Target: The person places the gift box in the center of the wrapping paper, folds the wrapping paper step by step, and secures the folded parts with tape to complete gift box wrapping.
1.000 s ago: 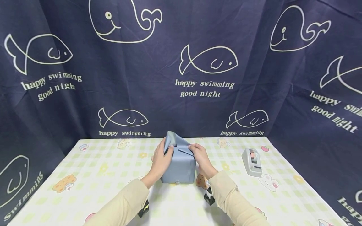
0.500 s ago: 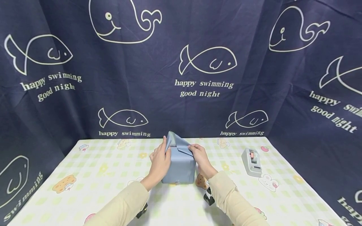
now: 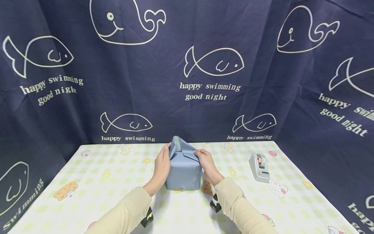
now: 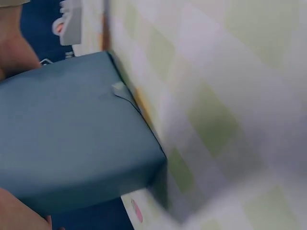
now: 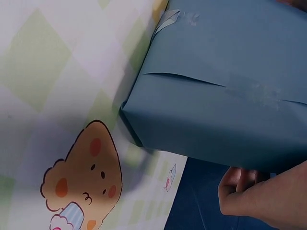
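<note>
A box wrapped in blue-grey paper [image 3: 184, 174] stands upright on the table, its top paper raised into a peaked, partly folded flap [image 3: 187, 148]. At the flap's left edge my left hand [image 3: 162, 164] pinches the wrapping paper, with some fingers hidden behind it. On the opposite side my right hand [image 3: 205, 162] pinches the flap's right corner between thumb and fingers. In the right wrist view, clear tape [image 5: 259, 91] crosses a paper seam on the box's side. The left wrist view shows a smooth side of the box [image 4: 72, 129] and part of the left hand [image 4: 19, 213].
A grey tape dispenser [image 3: 260, 167] with a roll in it stands on the right of the table. Beneath everything lies a green-checked tablecloth [image 3: 102, 191] with cartoon prints. A dark blue curtain [image 3: 163, 81] with fish and whale drawings hangs behind the table.
My left hand has shifted slightly left, its thumb moving off the box's top to the paper's left edge. The right hand keeps its pinch on the flap, almost still.
</note>
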Tool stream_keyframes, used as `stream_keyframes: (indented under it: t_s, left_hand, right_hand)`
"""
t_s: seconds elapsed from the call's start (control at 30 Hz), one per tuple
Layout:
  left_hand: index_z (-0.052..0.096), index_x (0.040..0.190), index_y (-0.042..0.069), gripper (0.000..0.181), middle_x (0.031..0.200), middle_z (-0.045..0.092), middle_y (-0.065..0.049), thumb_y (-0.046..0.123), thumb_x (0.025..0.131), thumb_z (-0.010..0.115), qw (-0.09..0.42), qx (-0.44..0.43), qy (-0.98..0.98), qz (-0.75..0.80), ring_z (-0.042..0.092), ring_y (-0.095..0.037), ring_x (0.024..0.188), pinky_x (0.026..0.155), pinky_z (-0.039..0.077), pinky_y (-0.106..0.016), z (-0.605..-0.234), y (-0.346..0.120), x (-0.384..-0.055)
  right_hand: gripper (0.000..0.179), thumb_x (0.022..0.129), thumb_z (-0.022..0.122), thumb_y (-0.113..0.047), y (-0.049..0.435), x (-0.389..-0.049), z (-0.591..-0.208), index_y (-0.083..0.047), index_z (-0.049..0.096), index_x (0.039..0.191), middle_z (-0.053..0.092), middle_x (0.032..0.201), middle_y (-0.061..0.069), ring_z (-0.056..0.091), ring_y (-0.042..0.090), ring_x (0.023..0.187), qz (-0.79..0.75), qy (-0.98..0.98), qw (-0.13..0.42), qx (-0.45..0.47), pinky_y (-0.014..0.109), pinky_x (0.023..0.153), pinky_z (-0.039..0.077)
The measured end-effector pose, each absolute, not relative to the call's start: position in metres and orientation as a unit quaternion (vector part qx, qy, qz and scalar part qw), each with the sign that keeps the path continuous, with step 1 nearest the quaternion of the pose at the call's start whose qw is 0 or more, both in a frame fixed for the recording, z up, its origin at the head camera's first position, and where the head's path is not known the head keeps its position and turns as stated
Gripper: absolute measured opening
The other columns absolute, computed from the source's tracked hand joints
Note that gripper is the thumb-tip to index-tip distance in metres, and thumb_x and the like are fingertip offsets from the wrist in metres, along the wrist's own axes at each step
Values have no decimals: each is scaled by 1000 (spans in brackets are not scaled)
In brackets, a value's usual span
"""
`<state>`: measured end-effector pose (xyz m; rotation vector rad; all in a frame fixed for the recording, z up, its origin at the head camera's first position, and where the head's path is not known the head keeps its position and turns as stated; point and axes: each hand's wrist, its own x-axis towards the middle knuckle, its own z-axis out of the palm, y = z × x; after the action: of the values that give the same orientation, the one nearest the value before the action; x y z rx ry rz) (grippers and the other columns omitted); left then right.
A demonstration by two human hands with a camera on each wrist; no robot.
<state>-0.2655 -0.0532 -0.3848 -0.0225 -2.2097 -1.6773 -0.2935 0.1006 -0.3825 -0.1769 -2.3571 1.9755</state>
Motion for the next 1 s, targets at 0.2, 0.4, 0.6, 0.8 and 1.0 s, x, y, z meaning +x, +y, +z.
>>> stream_keyframes:
  t_s: [0.2, 0.4, 0.6, 0.8, 1.0]
  left_hand:
    - [50, 130, 7, 44, 135, 49, -12, 30, 99, 28, 127, 54, -726, -674, 41, -28, 128, 108, 29, -41, -381, -56, -270]
    - [50, 129, 8, 38, 131, 52, -13, 23, 97, 36, 74, 85, -671, -733, 46, -27, 122, 103, 35, -40, -382, -60, -278]
    - [46, 131, 12, 39, 122, 55, -13, 28, 95, 45, 25, 69, -662, -746, 54, -22, 106, 91, 41, -34, -387, -63, -283]
    - [43, 132, 11, 48, 118, 53, -9, 36, 92, 51, -28, 47, -665, -745, 53, -18, 103, 94, 41, -34, -389, -66, -285]
    - [40, 135, 8, 50, 122, 53, -11, 32, 92, 52, -61, 32, -667, -742, 52, -19, 107, 98, 39, -36, -388, -68, -288]
  right_hand:
    - [22, 90, 48, -18, 100, -293, -381, 0, 61, 91, 59, 97, 8, 52, 22, 96, 641, -765, 30, -56, 37, 91, 37]
    - [21, 89, 49, -17, 100, -295, -383, 0, 61, 89, 58, 93, 7, 51, 21, 94, 639, -767, 35, -54, 34, 87, 37]
    - [19, 89, 50, -17, 99, -294, -382, -2, 61, 88, 59, 93, 6, 51, 21, 94, 641, -765, 37, -56, 33, 87, 37]
    - [19, 89, 50, -17, 98, -296, -383, -1, 61, 88, 58, 92, 6, 51, 20, 92, 639, -766, 40, -57, 31, 85, 37]
    - [19, 88, 51, -18, 98, -293, -383, -2, 61, 86, 58, 94, 8, 52, 21, 93, 643, -763, 44, -53, 33, 87, 38]
